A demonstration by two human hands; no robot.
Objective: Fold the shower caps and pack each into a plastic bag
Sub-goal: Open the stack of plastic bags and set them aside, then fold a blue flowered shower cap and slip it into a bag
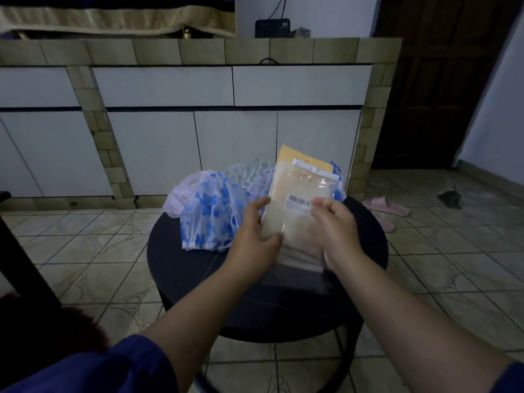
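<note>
Above a round black table (181, 268) I hold a clear plastic bag (297, 222) with a barcode label; something pale yellow fills its upper part. My left hand (255, 231) grips the bag's left edge, thumb on the front. My right hand (337, 225) pinches its right side near the label. Behind the bag lies a blue-flowered shower cap (212, 211), with a pink one (178, 197) at far left and a greenish one (249, 171) further back. A yellow packet (300, 160) sticks up behind the bag.
A tiled counter with white cabinet doors (235, 137) stands just behind the table. Pink slippers (385, 207) and a dark cloth (450, 198) lie on the tiled floor at right. A dark door (442, 80) is at far right.
</note>
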